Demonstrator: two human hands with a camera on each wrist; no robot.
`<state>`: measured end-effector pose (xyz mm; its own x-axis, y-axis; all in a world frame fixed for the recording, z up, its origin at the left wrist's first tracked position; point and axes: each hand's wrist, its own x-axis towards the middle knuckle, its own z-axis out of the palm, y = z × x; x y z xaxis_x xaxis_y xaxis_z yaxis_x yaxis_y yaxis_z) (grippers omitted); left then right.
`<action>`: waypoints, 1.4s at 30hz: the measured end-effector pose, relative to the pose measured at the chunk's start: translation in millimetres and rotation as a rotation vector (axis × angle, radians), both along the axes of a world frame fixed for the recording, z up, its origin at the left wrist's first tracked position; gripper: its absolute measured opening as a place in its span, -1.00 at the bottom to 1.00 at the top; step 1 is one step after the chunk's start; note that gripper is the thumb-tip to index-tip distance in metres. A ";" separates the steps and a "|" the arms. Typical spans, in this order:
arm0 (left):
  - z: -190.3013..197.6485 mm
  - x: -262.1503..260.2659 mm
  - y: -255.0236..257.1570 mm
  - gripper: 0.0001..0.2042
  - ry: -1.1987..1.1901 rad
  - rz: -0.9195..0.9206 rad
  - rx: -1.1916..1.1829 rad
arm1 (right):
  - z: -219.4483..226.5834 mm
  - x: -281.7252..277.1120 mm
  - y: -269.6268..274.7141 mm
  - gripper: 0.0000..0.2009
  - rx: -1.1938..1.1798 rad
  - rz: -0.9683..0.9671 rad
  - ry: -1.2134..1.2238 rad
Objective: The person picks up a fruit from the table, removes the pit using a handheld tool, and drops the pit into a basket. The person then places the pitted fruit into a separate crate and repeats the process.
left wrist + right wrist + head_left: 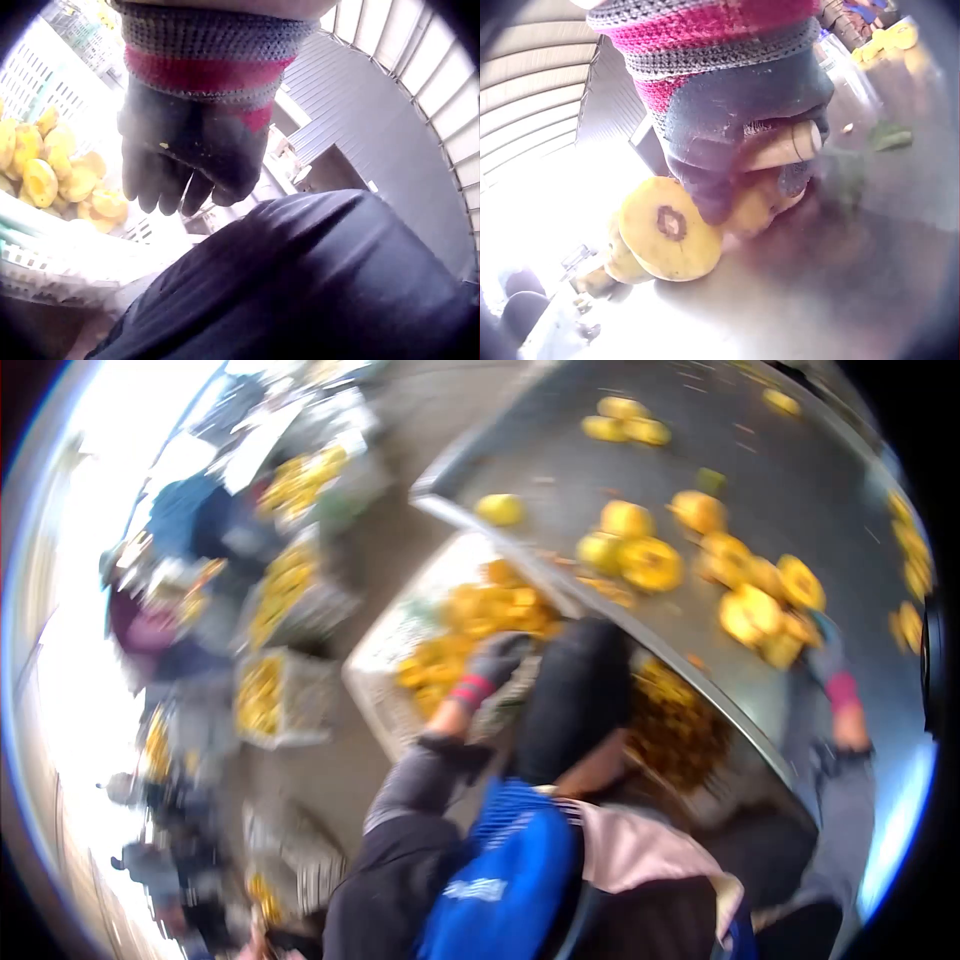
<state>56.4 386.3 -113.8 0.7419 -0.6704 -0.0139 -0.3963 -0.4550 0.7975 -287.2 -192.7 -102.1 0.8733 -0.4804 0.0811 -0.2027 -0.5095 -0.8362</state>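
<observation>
My left hand (500, 658), in a dark coated glove with a pink-banded cuff, hangs at the near side of a white plastic crate (372, 678) full of cut yellow fruit (450, 625). Its fingers (154, 184) droop loosely with nothing in them in the left wrist view. Over the metal table, my right hand (828, 652) wears a matching glove. It grips a light wooden handle (784, 148) across the palm; the tool's other end is hidden. Just below those fingers sits a halved yellow fruit (671, 229) with a dark-ringed core, more pieces beside it.
More fruit (622, 420) lies in groups on the raised-edge metal table (560, 460). Under its edge is a dark heap of scraps (680, 735). A person's dark cap (575, 700) is between the arms. Fruit-filled crates (300, 700) and blurred people stand at left.
</observation>
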 end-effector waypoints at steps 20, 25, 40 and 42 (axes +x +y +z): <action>193.3 -162.3 -215.0 -0.55 0.293 -0.725 -0.226 | 142.9 -52.5 159.0 -0.41 0.980 -0.190 0.062; 136.3 -191.4 -278.3 -0.47 -0.262 -0.831 -0.196 | 90.6 -43.8 127.1 -0.39 0.030 -0.001 0.498; 136.1 -175.5 -266.1 -0.58 0.138 -0.742 -0.234 | 89.3 66.9 34.8 -0.30 -0.183 -0.502 0.252; 139.0 -173.0 -264.9 -0.60 0.235 -0.707 -0.270 | 98.9 58.0 43.2 -0.36 0.047 -0.567 0.242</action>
